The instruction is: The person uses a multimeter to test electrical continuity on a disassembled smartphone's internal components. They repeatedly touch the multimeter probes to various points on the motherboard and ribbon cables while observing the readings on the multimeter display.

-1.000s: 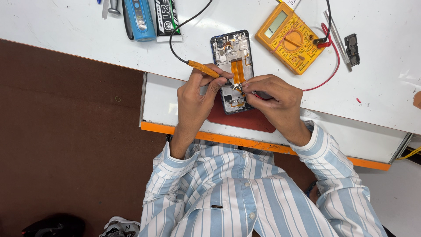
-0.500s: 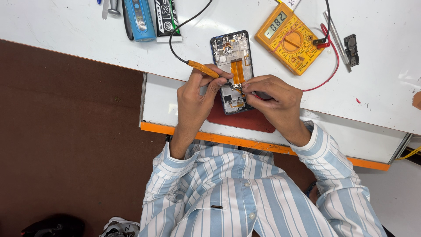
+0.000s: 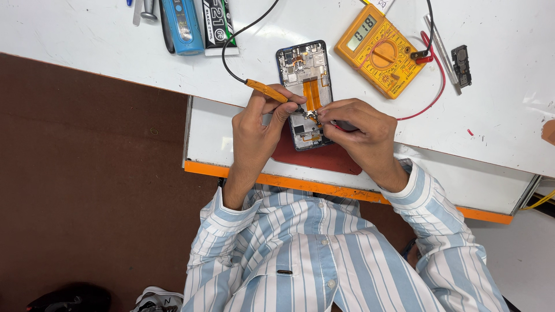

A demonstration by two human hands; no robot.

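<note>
An opened phone [image 3: 306, 81] with its back cover off lies on a dark red mat [image 3: 324, 156] on the white bench, its orange flex cable showing. My left hand [image 3: 257, 130] grips an orange probe [image 3: 267, 91] on a black lead, its tip touching the phone's lower board. My right hand [image 3: 361, 133] pinches a second, red-leaded probe against the same spot; most of that probe is hidden under the fingers. Both leads run to a yellow multimeter [image 3: 381, 51] lying to the phone's right.
At the back left lie a blue device [image 3: 182, 24], a black-and-white tube [image 3: 217, 26] and metal tools [image 3: 149, 8]. Tweezers [image 3: 442, 46] and a small black part [image 3: 461, 62] lie right of the meter. The bench's pull-out shelf has an orange front edge [image 3: 324, 188].
</note>
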